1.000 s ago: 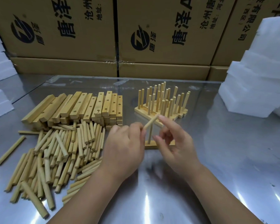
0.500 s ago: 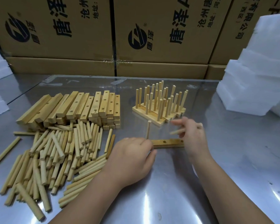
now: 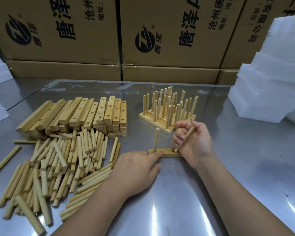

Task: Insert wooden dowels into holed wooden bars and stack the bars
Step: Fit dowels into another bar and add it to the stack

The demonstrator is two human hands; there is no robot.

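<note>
Left hand (image 3: 136,169) reaches out, forefinger straight and pressing the bar (image 3: 167,153) down so it stays put on the bench (image 3: 237,176). One upright dowel (image 3: 156,140) stands in it. Right hand (image 3: 192,143) curls round a second dowel (image 3: 186,138), tilted, its tip at the bar's right-hand hole, likely feeling for entry.

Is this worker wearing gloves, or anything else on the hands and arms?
No gloves: the left hand and the right hand are both bare. No ring, watch or bracelet shows on either. The forearms are uncovered too, with no sleeve in view down to the bottom edge of the picture.
</note>
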